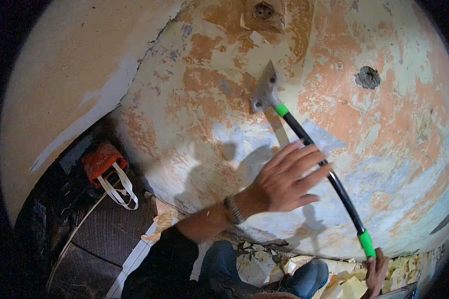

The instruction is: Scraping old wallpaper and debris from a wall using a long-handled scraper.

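Observation:
A long-handled scraper (340, 188) with a black shaft, green bands and a wide grey metal head slants across the wall in front of me. Its blade lies close against the patchy surface, below a socket box. At the lower right, my right hand (377, 271) grips the handle's bottom end, just under the lower green band. My left hand (289, 179), with a metal-banded watch on its wrist, is at the middle of the shaft. Its fingers are stretched and apart, their tips crossing the shaft, slightly blurred, not wrapped round it.
The wall (354, 119) has peeling cream and orange layers, a hole (367, 77) and a wall socket (263, 10). Torn wallpaper scraps (349, 286) and rubble lie along its foot. On the left, a red bag (105, 162) with white handles sits near brown ribbed material (110, 224).

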Action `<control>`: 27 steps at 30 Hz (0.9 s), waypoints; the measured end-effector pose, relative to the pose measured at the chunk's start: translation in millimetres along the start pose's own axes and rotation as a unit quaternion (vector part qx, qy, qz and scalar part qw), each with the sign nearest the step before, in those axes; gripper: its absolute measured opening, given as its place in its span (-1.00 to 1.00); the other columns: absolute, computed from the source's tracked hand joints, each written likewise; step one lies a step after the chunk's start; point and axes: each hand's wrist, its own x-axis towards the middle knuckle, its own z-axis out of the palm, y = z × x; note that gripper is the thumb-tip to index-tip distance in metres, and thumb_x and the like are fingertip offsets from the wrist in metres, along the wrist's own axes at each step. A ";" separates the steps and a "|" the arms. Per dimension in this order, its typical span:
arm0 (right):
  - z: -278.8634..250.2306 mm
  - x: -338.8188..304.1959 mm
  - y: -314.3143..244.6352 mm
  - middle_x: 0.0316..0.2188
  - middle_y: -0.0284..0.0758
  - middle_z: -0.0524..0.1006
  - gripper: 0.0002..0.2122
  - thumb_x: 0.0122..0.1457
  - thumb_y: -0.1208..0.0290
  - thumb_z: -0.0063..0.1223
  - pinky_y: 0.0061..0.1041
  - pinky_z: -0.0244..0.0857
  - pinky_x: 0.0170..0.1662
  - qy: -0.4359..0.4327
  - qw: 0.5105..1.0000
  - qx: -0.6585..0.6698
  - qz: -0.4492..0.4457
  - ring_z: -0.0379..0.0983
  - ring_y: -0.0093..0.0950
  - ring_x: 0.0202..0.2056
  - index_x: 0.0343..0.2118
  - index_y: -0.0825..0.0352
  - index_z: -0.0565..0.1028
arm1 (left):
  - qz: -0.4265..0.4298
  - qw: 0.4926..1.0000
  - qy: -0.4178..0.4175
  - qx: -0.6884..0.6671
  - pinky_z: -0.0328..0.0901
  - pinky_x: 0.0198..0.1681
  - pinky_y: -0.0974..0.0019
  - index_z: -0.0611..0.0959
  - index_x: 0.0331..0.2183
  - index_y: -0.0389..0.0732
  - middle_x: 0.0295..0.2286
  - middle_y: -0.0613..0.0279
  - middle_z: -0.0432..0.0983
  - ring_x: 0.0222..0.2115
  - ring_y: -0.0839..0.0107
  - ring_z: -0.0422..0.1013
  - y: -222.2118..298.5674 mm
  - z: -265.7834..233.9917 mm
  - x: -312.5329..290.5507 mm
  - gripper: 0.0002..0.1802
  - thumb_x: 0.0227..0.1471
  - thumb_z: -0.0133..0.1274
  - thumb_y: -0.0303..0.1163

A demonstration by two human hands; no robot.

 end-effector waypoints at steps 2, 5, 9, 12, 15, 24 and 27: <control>-1.2 13.5 -45.1 -0.42 -0.02 0.30 -0.67 0.27 0.18 -0.21 -0.22 0.12 -0.34 0.030 0.960 -0.252 -0.123 0.23 -0.12 -0.42 -0.14 0.39 0.38 | 0.076 0.997 -0.034 0.000 0.10 0.15 0.01 0.46 0.00 -0.07 -0.06 0.11 0.37 0.00 0.17 0.31 -3.1 9.2 42.0 -0.29 -0.18 0.16 0.07; -5.7 29.5 -74.5 -0.34 -0.05 0.28 -0.59 0.26 0.09 -0.14 -0.29 0.17 -0.16 -0.004 0.977 -0.211 -0.026 0.26 -0.12 -0.31 -0.01 0.33 0.36 | 0.109 0.993 -0.039 0.025 0.26 -0.07 0.16 0.56 -0.28 -0.09 -0.36 0.25 0.45 -0.26 0.29 0.41 -24.1 36.8 64.3 -0.47 -0.21 0.13 0.12; -50.3 34.3 -28.6 -0.23 -0.16 0.35 -0.54 0.28 0.16 -0.13 -0.38 0.20 -0.08 0.030 0.997 -0.075 0.013 0.30 -0.36 -0.21 0.03 0.51 0.28 | 0.180 0.983 0.021 0.033 0.21 -0.42 0.33 0.43 -0.60 -0.04 -0.62 0.40 0.28 -0.53 0.43 0.33 -13.9 62.2 90.1 -0.54 -0.26 0.10 0.15; -72.5 53.7 -38.4 -0.12 -0.13 0.40 -0.52 0.26 0.16 -0.06 -0.45 0.28 -0.15 0.014 0.998 -0.025 0.056 0.34 -0.42 -0.20 0.05 0.48 0.25 | 0.182 0.981 0.031 0.053 0.21 -0.44 0.32 0.43 -0.60 -0.04 -0.63 0.39 0.28 -0.54 0.43 0.33 -18.9 61.3 96.7 -0.55 -0.24 0.10 0.14; -54.6 89.4 -76.7 -0.18 -0.12 0.38 -0.56 0.26 0.09 -0.09 -0.42 0.24 -0.17 -0.041 0.998 -0.007 0.037 0.32 -0.38 -0.25 0.00 0.40 0.34 | 0.166 0.983 0.044 0.061 0.21 -0.46 0.34 0.43 -0.61 -0.04 -0.65 0.39 0.28 -0.57 0.43 0.33 -31.3 59.4 97.6 -0.56 -0.24 0.10 0.13; -51.4 109.7 -64.0 -0.37 -0.29 0.32 -0.53 0.25 0.06 -0.10 -0.49 0.19 -0.32 -0.042 0.999 -0.014 -0.026 0.24 -0.54 -0.37 -0.12 0.50 0.31 | 0.157 0.980 0.062 0.104 0.23 -0.47 0.39 0.42 -0.64 -0.02 -0.67 0.40 0.26 -0.58 0.44 0.34 -34.3 59.4 102.3 -0.58 -0.29 0.16 0.08; -26.7 130.8 -104.9 -0.58 -0.20 0.28 -0.55 0.23 0.03 -0.13 -0.41 0.09 -0.46 0.000 0.965 -0.174 -0.197 0.20 -0.46 -0.52 -0.42 0.46 0.35 | 0.153 0.976 0.062 0.139 0.23 -0.46 0.36 0.42 -0.64 -0.02 -0.66 0.40 0.26 -0.58 0.42 0.34 -68.4 34.0 92.1 -0.55 -0.27 0.15 0.13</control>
